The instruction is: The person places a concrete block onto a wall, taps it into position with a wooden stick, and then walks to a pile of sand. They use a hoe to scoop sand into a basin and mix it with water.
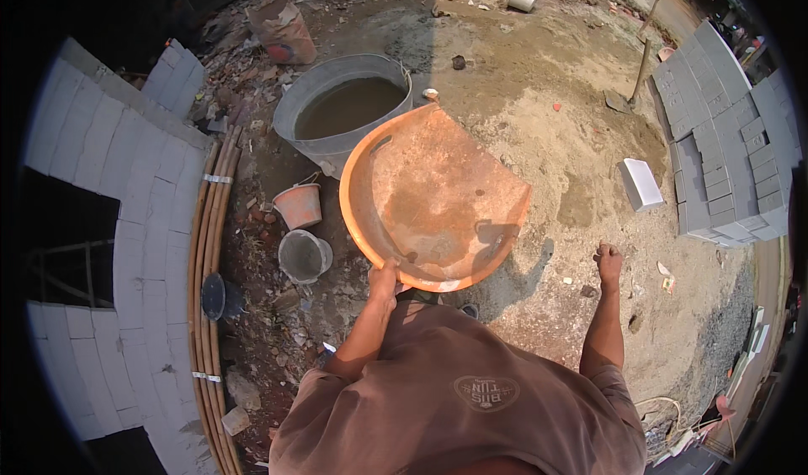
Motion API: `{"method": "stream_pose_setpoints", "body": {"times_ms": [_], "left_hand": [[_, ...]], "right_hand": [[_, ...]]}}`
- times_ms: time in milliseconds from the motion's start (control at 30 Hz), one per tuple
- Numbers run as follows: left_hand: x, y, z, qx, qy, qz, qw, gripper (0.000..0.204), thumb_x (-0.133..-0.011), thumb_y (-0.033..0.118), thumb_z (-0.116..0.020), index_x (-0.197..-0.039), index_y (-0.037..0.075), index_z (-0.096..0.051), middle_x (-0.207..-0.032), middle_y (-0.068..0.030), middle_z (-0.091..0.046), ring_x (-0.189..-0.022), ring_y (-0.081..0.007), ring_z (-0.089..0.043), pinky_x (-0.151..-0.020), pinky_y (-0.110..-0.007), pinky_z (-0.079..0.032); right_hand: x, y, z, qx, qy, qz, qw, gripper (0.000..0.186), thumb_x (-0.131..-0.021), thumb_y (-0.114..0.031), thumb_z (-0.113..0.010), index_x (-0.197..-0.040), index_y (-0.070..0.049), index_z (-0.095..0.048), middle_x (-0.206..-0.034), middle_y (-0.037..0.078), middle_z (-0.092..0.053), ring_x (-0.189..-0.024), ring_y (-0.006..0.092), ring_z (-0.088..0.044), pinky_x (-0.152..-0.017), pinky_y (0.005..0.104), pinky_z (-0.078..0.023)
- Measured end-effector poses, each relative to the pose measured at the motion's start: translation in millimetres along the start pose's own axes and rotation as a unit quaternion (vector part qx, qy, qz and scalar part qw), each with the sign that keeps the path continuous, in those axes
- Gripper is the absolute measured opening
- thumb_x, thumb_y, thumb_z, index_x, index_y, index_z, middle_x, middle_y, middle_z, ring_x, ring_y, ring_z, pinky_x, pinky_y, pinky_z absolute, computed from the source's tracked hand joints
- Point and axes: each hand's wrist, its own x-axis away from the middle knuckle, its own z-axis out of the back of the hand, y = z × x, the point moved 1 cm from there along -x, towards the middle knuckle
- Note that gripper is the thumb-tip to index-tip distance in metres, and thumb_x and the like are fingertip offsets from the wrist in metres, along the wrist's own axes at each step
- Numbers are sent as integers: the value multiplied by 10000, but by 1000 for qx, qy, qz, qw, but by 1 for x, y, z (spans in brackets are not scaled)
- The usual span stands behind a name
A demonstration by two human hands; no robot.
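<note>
- The dish [454, 185], orange, with one straight edge, lies on the near right side of the tub [332, 148] in view, overlapping its wall; whether the two touch cannot be told.
- The person's left hand [384, 281], nearer the person than the tub, is closed round the dish's near rim (how hard it squeezes does not show).
- The right hand [608, 265], well to the right of the tub, is off the dish, its fingers curled; nothing shows in it, and how tightly they close cannot be told.
- With one hand at the near rim, the far straight edge would probably dip or swing; a firm wrist should help, and the right hand on the opposite rim would likely steady it better.
- The straight side seems to have no raised lip (a likely spill edge), so tilting that side up looks wise for anything loose.
- Just nearer than the tub stand the orange bucket [298, 206] and grey bucket [305, 256]; the dish's curved side is best swung clear of both.
- The poles [207, 248] lie to the tub's left; the white block [642, 184] sits well to its right.
</note>
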Motion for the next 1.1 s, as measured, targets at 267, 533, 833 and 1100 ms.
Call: {"method": "stream_pose_setpoints", "body": {"times_ms": [267,533,833,1100], "left_hand": [[-142,46,-116,-40,-37,63,996,361,-811,232,-584,-1068,-20,-550,-951,-127,-617,-871,-255,-651,-679,-394,-578],[-255,226,-199,-168,-66,14,984,362,-822,198,-571,-1104,-29,-558,-911,-108,-613,-821,-224,-623,-643,-358,-552],[-387,326,-252,-33,-16,-7,999,315,-788,126,-551,-1060,-31,-523,-885,-107,-599,-719,-216,-630,-601,-351,-556],[-495,403,-313,18,66,19,997,355,-764,170,-527,-1046,-44,-507,-930,-179,-580,-810,-315,-624,-625,-465,-540]], "right_hand": [[-55,-59,-166,20,-134,-202,970,721,-882,-631,-431,-1091,45,-567,-880,103,-618,-716,168,-613,-621,276,-484],[-76,-15,-167,24,-70,-446,892,498,-887,-521,-531,-840,-25,-524,-621,39,-497,-476,134,-461,-398,256,-340],[-215,-84,-266,111,-44,-330,936,400,-868,-381,-599,-868,18,-583,-676,84,-579,-525,188,-564,-484,308,-470],[-383,-118,-329,365,-235,-260,862,448,-910,-425,-455,-815,-35,-655,-1024,231,-636,-945,366,-615,-799,414,-499]]}}
